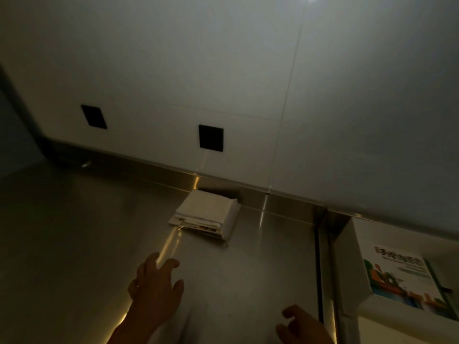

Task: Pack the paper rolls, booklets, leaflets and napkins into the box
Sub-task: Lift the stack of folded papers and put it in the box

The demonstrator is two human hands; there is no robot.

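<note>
A stack of white napkins and folded leaflets (206, 213) lies on the steel counter close to the back wall. My left hand (155, 289) hovers over the counter short of the stack, fingers spread, holding nothing. My right hand (301, 324) sits low at the bottom edge, fingers loosely curled and empty. At the right stands the white box (357, 247), and a booklet (402, 279) with a colourful cover lies inside it.
The steel counter (74, 244) stretches left and forward. A white tiled wall (248, 70) with two dark square sockets (211, 137) rises behind. A dark seam (319, 269) in the counter runs just left of the box. Lighting is dim.
</note>
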